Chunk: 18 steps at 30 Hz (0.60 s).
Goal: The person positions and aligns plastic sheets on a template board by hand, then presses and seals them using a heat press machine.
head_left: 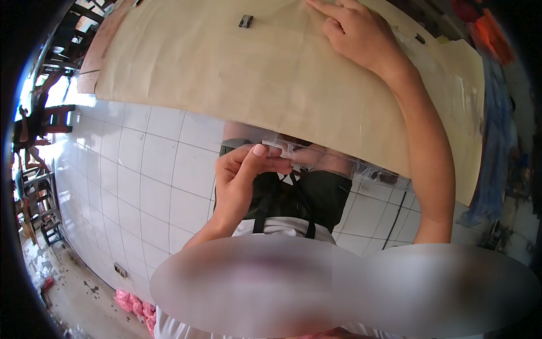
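A large tan sheet [226, 73] covers the table in front of me. Clear plastic film [248, 131] hangs below its near edge, over my lap. My left hand [248, 166] is at that edge, thumb pressed toward the fingers, and seems to pinch the film; the exact contact is hard to see. Reaching far across the sheet, my right hand [358, 31] lies on its surface with the index finger stretched out and the other fingers partly bent. The tip of that finger meets the top of the view. It holds nothing that I can see.
A small dark clip-like piece [245, 21] lies on the sheet, and another small dark object [419, 38] sits to the right. Blue plastic [490, 141] hangs at the right side. Pink bundles [134, 303] lie on the tiled floor [155, 164]. Stools [59, 118] stand left.
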Each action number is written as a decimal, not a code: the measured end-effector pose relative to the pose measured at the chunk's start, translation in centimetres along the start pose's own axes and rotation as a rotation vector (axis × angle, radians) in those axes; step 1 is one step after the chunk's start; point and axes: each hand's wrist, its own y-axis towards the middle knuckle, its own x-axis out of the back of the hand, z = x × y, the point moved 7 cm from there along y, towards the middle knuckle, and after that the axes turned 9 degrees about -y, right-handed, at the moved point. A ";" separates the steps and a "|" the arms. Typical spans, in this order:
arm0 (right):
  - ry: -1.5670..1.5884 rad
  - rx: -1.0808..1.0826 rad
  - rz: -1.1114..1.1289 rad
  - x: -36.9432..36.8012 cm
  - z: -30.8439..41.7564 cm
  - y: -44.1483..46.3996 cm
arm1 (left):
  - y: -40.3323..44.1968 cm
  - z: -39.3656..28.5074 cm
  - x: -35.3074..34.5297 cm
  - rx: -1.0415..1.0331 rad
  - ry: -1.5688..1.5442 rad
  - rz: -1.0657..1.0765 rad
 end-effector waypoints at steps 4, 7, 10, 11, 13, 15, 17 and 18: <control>0.006 0.016 -0.008 0.1 0.1 0.0 | -0.3 -0.5 -0.2 -0.007 -0.016 -0.008; -0.048 -0.026 0.028 -1.2 -1.1 -0.3 | -0.4 -0.6 -0.2 -0.011 0.032 0.040; -0.099 0.042 -0.059 -1.9 -1.5 -0.5 | -0.3 -0.2 0.1 -0.029 0.020 0.016; -0.124 0.030 -0.081 -1.9 -1.9 -0.6 | -0.2 -0.3 -0.4 -0.040 0.022 0.049; -0.105 0.023 -0.078 -1.7 -1.6 -0.7 | -0.2 -0.7 -0.2 -0.057 0.126 -0.012; -0.097 0.005 -0.060 -1.3 -1.4 -0.8 | -0.1 -0.8 -0.4 -0.056 0.118 -0.007; -0.077 -0.009 -0.039 -1.4 -1.5 -0.7 | -0.1 -0.9 -0.3 -0.053 0.172 -0.010; -0.075 -0.011 -0.038 -1.5 -1.5 -0.7 | 0.0 -1.0 -0.6 -0.059 0.174 -0.005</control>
